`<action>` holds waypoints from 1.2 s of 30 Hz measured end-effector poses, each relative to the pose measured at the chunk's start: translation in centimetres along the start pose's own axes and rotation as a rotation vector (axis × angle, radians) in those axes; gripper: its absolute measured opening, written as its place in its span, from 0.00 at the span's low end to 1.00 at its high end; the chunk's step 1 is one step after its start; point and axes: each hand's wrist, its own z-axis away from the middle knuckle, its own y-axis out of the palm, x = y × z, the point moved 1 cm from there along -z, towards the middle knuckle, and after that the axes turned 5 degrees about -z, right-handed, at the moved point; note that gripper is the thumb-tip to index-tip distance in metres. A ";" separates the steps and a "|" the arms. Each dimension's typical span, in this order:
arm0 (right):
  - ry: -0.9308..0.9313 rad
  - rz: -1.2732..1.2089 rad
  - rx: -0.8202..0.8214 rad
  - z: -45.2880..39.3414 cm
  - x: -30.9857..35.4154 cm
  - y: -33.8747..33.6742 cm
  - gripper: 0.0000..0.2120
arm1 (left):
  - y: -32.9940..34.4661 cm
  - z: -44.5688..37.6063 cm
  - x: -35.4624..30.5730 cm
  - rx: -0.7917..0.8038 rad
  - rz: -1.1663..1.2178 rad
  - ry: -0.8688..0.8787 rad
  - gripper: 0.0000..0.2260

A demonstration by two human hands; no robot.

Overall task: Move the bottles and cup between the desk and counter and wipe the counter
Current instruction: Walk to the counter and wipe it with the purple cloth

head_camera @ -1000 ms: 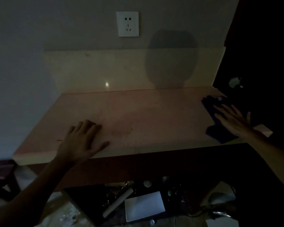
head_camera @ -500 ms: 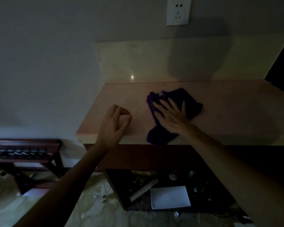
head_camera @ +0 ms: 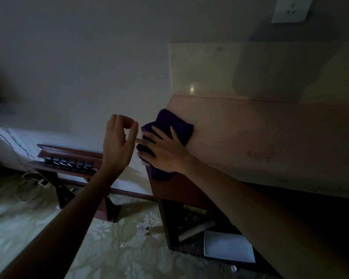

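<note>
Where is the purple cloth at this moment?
In the head view, the purple cloth lies at the left end of the counter, under the flat right hand; its near corner hangs over the front edge, beside the raised left hand.

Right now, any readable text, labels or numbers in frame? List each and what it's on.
None readable.
Wall socket: slots only, no marking visible.
White flat item on the shelf under the counter: blank as far as the dim light shows.
Purple cloth under the right hand: no tag visible.
</note>
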 end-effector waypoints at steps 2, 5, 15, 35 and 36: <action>-0.032 0.002 0.011 1.3 -1.1 -0.2 0.27 | 0.6 0.1 -1.5 -0.006 0.009 0.021 0.09; -0.037 0.010 0.020 3.9 -3.1 -1.2 0.27 | 1.9 0.6 -4.9 0.022 0.012 0.097 0.10; 0.212 -0.010 0.048 20.6 -18.7 -7.3 0.27 | 11.5 4.0 -20.5 0.156 0.112 0.286 0.09; 1.010 0.032 -0.218 49.1 -34.7 -14.7 0.27 | 26.1 11.6 -41.1 0.482 -0.273 0.574 0.26; 1.020 0.042 -0.238 49.2 -34.0 -14.4 0.27 | 26.1 11.6 -41.1 0.487 -0.276 0.566 0.26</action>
